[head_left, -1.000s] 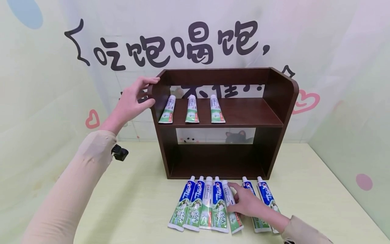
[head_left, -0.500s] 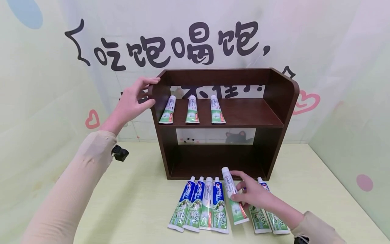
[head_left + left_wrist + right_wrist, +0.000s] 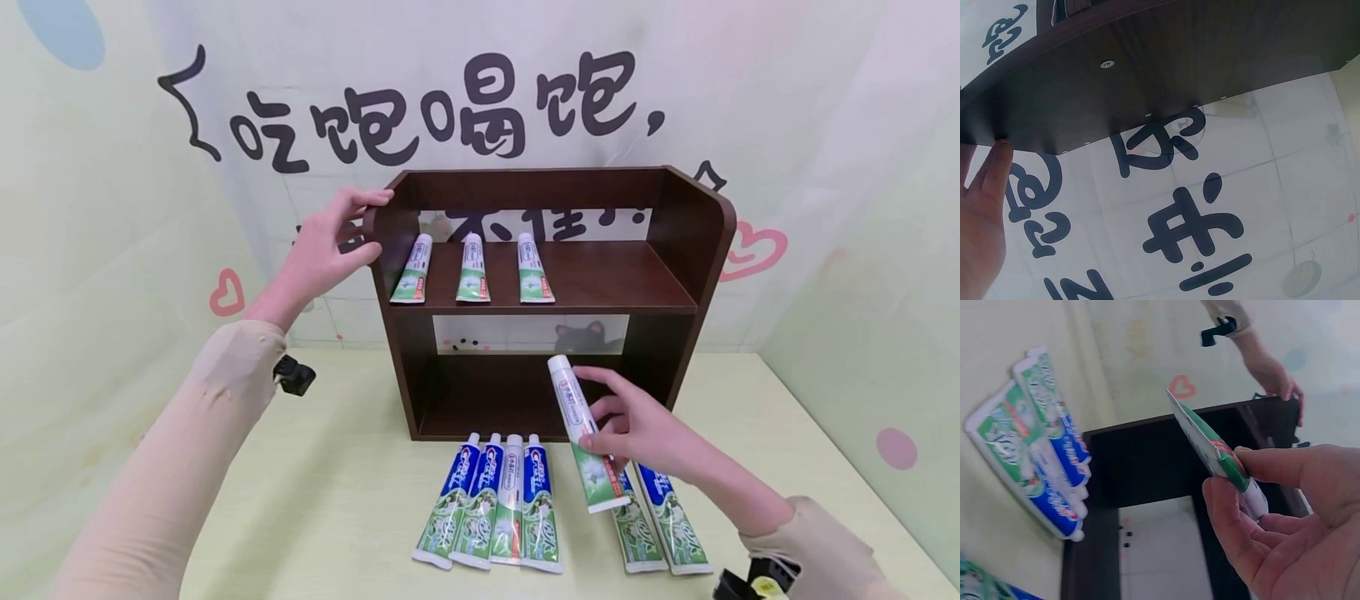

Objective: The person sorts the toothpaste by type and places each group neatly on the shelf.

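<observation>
The white-and-green tube (image 3: 574,415) is in the air, above the table (image 3: 330,492) and before the lower shelf (image 3: 480,400) of the rack (image 3: 555,189). It is tilted, with its cap (image 3: 558,363) pointing up and away from us. The right hand (image 3: 648,429) pinches it near its middle, with the thumb on one face and the fingers behind, and this we see also in the right wrist view.

Below it, on the table, we find a row of four tubes (image 3: 510,500) close together, three of them blue-and-green and one white-and-green. Near the right forearm lie two blue-and-green tubes (image 3: 678,529), partly covered by the right hand.

On the upper shelf (image 3: 611,275) we count three white-and-green tubes (image 3: 472,273), set apart from each other.

The left hand (image 3: 330,242) touches the rack's left side near the top, its thumb apart from its fingers; whether it grips there, we cannot tell.

Behind the rack, the wall (image 3: 795,92) carries large black characters (image 3: 491,108).
</observation>
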`<act>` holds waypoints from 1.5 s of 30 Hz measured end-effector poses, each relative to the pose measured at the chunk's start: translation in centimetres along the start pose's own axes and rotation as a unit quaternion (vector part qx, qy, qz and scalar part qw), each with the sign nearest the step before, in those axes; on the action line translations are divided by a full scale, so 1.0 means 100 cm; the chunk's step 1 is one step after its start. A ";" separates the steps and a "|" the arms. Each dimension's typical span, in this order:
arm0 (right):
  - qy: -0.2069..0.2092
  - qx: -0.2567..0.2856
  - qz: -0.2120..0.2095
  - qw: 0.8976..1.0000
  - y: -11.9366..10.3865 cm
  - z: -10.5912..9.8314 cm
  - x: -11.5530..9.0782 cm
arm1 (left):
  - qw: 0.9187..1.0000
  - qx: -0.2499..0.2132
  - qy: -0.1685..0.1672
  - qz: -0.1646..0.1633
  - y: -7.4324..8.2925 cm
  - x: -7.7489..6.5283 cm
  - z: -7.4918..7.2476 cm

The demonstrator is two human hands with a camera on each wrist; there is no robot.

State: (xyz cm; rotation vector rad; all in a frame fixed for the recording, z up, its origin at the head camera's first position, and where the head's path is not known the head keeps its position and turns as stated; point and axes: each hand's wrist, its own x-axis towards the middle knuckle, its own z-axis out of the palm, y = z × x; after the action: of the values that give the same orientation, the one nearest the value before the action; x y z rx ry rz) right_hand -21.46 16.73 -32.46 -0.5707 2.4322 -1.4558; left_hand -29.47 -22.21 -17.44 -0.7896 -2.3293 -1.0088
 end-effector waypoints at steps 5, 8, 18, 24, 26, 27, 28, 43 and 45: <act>0.021 -0.015 -0.019 0.999 -0.022 -0.021 0.001 | 1.000 0.001 0.002 0.001 0.000 0.001 0.000; 0.036 -0.024 -0.035 0.998 -0.036 -0.033 0.002 | 1.000 0.004 0.002 -0.002 0.000 0.002 -0.001; 0.088 -0.036 -0.068 0.993 -0.070 -0.069 0.021 | 1.000 0.005 -0.002 -0.004 -0.001 0.001 -0.001; 0.119 -0.028 -0.065 0.990 -0.080 -0.084 0.038 | 1.000 0.007 0.000 -0.005 0.000 -0.001 0.000; 0.128 -0.027 -0.063 0.989 -0.082 -0.088 0.044 | 1.000 0.007 -0.001 -0.005 -0.001 -0.001 0.000; 0.131 -0.024 -0.064 0.989 -0.083 -0.091 0.047 | 1.000 0.006 -0.001 -0.005 -0.001 -0.001 0.000; 0.134 -0.022 -0.065 0.989 -0.084 -0.093 0.050 | 1.000 0.006 -0.001 -0.005 -0.002 -0.001 0.000; 0.158 -0.004 -0.102 0.982 -0.087 -0.121 0.090 | 1.000 0.003 0.001 -0.003 -0.004 0.000 0.001; 0.160 0.000 -0.102 0.982 -0.085 -0.122 0.095 | 1.000 0.008 0.004 -0.002 -0.002 0.000 0.001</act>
State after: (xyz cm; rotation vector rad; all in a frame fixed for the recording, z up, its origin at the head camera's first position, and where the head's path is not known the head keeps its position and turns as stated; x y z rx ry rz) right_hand -33.13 18.44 -19.31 -0.6470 2.6806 -1.7495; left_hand -29.62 -22.29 -17.65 -0.7739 -2.3299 -0.9921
